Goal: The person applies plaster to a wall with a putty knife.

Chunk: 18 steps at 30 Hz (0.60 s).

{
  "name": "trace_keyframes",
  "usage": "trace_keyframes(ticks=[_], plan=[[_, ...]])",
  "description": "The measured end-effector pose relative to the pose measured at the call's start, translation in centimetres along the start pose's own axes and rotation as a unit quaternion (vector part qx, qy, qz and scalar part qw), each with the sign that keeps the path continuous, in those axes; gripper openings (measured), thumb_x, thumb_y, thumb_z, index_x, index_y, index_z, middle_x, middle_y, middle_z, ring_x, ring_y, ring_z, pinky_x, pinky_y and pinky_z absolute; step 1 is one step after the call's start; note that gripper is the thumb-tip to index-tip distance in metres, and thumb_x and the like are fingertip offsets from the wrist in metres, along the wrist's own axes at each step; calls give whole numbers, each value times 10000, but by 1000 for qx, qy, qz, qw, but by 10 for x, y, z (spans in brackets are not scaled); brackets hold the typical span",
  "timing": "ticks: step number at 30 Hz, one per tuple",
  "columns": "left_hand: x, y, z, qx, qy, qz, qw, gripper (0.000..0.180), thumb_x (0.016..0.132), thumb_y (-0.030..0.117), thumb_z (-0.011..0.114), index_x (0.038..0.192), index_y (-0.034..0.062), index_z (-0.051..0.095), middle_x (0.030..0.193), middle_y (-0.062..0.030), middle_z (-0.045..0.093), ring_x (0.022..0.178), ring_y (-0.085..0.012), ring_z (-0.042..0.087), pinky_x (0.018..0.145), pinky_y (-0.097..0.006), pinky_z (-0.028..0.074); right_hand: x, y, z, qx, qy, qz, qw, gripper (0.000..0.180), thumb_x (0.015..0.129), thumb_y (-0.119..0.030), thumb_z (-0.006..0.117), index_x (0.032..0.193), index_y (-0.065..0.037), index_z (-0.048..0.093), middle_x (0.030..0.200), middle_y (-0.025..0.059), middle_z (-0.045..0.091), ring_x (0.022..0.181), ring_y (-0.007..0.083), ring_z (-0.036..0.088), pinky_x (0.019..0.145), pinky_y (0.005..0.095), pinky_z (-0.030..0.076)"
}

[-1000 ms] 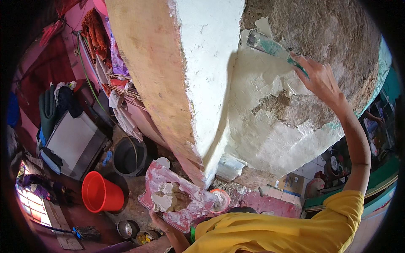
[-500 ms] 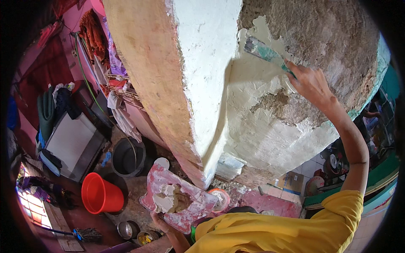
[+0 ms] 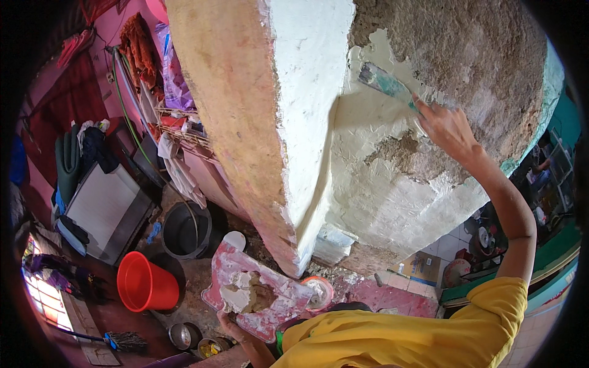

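Observation:
My right hand [image 3: 450, 130] is closed round the handle of a putty knife [image 3: 386, 83] with a worn green and grey surface. Its blade lies against pale wet plaster [image 3: 359, 126] on the wall, beside rough brown bare wall [image 3: 466, 58]. Low in the view, my left hand [image 3: 232, 325] grips the near edge of a stained red board [image 3: 283, 314]. A heap of pale plaster [image 3: 248, 292] sits on that board. The left fingers are partly hidden beneath it.
A white-coated pillar edge [image 3: 310, 92] juts out left of the plastered wall. On the floor at left stand an orange-red bucket [image 3: 147, 282] and a black tub [image 3: 184, 230]. A small round tub [image 3: 319, 293] sits right of the board, and a cardboard box [image 3: 422, 268] lies farther right.
The putty knife and my right hand sit slightly lower in the view, the blade still against the plaster. The board in my left hand has shifted a little left.

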<state>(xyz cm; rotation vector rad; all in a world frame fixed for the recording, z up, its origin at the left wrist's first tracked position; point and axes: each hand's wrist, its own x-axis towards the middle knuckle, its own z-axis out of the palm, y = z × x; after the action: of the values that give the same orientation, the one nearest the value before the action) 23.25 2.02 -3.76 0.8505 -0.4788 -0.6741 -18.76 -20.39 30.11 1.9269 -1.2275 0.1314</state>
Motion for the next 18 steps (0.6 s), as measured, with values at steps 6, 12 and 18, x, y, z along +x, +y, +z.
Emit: trace_keyframes(ticks=[6,12,18], plan=[[-1,16,12,41,28,-47,998,332,864,273,410,986,-24,500,969,-104,556,859,-209,546,774,-347,445,-14,-4,3,9,-14,-8,1000,407,776,-116,534,1165,-44,440,599,111,544,487,242,568,408,336,441],[-3,22,29,42,77,-70,994,220,870,224,387,875,47,519,849,-16,493,808,-137,469,761,-278,372,-44,-17,-9,32,-91,-38,995,392,786,-167,572,1154,-79,470,701,112,578,593,262,579,511,360,461],[-7,23,7,58,-86,23,994,248,882,200,377,960,15,523,965,-84,552,857,-175,534,789,-316,430,-90,-44,-38,330,35,-5,943,352,760,-101,599,1088,-20,497,787,115,609,618,229,591,528,315,462]])
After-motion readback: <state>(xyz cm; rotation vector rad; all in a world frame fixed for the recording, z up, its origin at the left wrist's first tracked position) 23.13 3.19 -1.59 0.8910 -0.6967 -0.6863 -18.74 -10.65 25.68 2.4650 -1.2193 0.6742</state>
